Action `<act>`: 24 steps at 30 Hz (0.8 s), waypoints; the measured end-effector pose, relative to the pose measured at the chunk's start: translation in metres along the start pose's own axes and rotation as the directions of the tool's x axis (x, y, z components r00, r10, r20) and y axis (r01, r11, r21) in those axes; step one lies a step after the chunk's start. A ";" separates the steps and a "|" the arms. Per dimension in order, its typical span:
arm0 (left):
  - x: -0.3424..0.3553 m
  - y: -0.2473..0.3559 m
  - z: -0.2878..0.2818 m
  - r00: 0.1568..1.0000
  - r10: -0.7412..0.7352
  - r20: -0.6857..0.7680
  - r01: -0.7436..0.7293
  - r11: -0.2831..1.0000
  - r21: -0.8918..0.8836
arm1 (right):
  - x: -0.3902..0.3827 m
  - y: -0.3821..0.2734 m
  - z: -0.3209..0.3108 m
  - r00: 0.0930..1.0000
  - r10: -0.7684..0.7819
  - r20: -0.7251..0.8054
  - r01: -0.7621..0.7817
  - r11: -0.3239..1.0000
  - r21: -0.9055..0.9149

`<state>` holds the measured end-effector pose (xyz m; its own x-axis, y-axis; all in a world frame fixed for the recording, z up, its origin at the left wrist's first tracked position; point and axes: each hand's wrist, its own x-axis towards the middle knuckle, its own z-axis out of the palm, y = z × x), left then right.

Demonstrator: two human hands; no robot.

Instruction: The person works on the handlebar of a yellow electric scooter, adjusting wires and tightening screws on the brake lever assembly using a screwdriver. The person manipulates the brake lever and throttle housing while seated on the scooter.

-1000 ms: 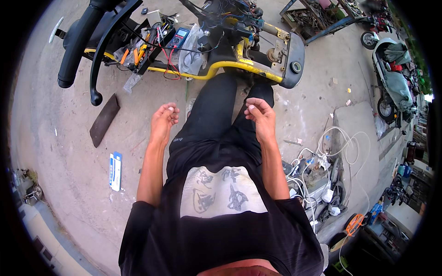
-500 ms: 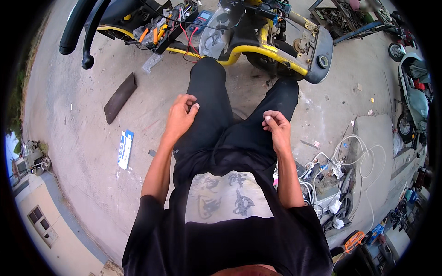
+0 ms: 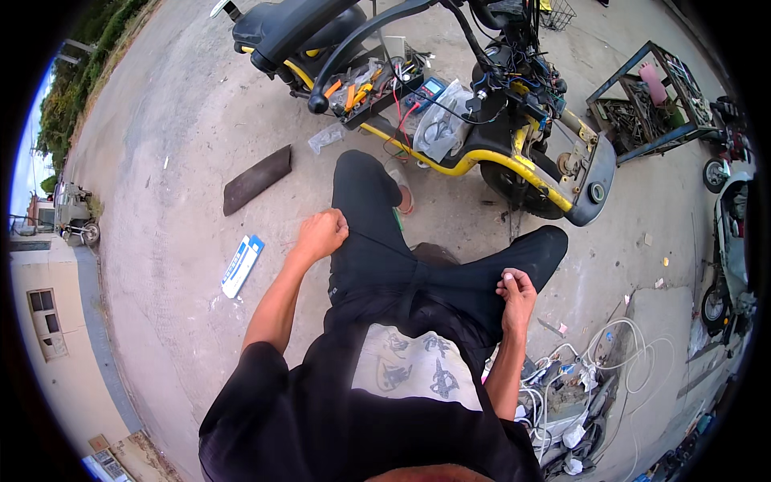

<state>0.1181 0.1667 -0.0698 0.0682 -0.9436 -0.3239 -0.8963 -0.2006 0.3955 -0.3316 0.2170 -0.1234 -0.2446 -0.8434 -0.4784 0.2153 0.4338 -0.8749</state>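
Note:
My left hand (image 3: 323,234) is at my left thigh (image 3: 353,249), fingers curled against the dark trousers; what, if anything, they hold is hidden. My right hand (image 3: 518,293) hovers by my right thigh (image 3: 534,257), loosely closed with nothing visible in it. In front of my knees stands a partly stripped scooter (image 3: 474,161) with a yellow frame and exposed wiring. On it lie a blue multimeter (image 3: 426,96) with red leads, a tray of orange-handled tools (image 3: 361,95) and a clear plastic bag (image 3: 446,120).
A dark flat piece (image 3: 257,181) and a blue-white package (image 3: 242,265) lie on the concrete at left. A metal rack of parts (image 3: 650,104) stands at upper right, scooters (image 3: 727,249) beyond. Coiled white cable and debris (image 3: 562,386) lie at lower right, a building (image 3: 60,321) at lower left.
My knees have spread wider apart. My hands have moved farther apart, their fingers more curled. The view has shifted, so the scooter appears farther right and more of the surroundings shows.

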 end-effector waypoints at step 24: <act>0.184 0.006 0.044 0.872 0.260 -0.415 -0.349 0.924 -0.154 | 0.024 -0.009 -0.018 0.929 -0.364 -0.072 0.056 0.330 -0.942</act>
<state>0.1065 0.0032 -0.1648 0.0084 -0.9841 0.1776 -0.7848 0.1036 0.6110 -0.3568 0.1988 -0.1281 -0.3738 -0.9182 -0.1312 -0.8334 0.3945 -0.3871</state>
